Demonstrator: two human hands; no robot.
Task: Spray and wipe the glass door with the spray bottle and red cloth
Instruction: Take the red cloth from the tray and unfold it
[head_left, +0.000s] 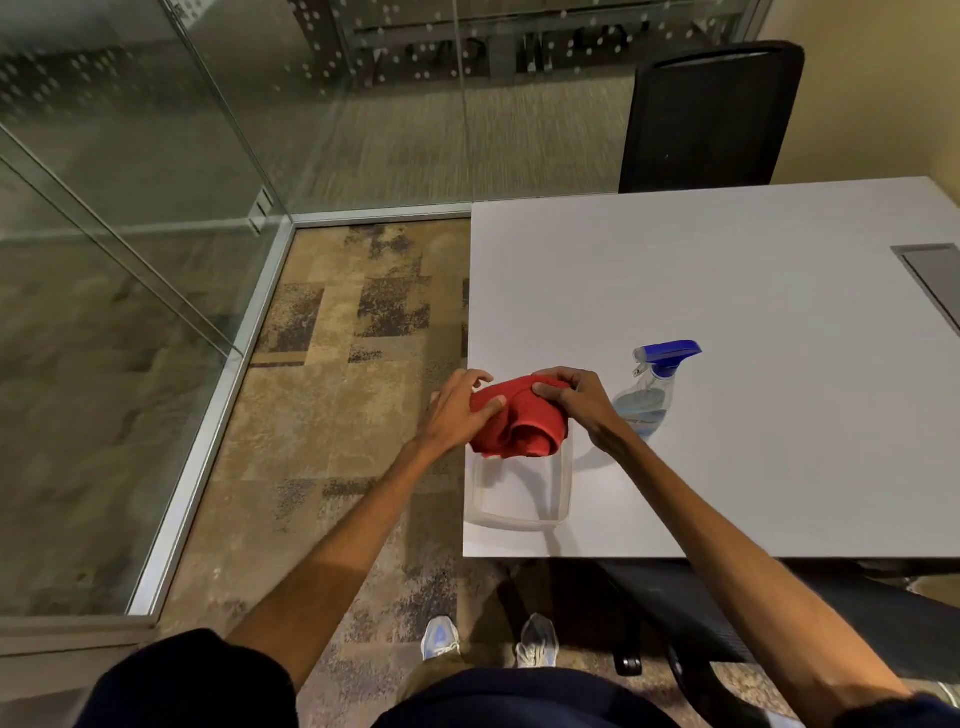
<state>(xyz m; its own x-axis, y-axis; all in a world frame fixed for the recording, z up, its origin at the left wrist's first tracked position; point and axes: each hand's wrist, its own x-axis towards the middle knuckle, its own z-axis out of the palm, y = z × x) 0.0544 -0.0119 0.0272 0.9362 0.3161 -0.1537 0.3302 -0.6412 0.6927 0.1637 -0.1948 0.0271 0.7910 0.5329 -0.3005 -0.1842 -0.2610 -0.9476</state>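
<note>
Here, from my remote seat, the biggest thing I see is the glass door (119, 218) and its glazed panels, standing well away to the left of the fingers and beyond them, with a metal frame running along the patterned carpet (332, 395). Next comes the white table (727, 322), which spreads out under and to the right of both hands; a black chair (711, 114) stands at its far edge, well beyond the fingertips. Near the table's left edge sits a clear plastic container (519, 493), directly beneath the hands and a little nearer the body than the fingers. Above its far end I see the red cloth (519, 421), bunched into a loose wad and held between both hands. The left hand (457, 410) grips the cloth's left side, fingers curled over the top and thumb pressed onto the fabric. The right hand (576, 402) closes on the cloth's right upper corner, fingers bent down over it. The spray bottle (652, 389) stands upright on the table just to the right of the right hand's knuckles, not touched by either hand, blue trigger head on top, with a little blue liquid in its clear body.
</note>
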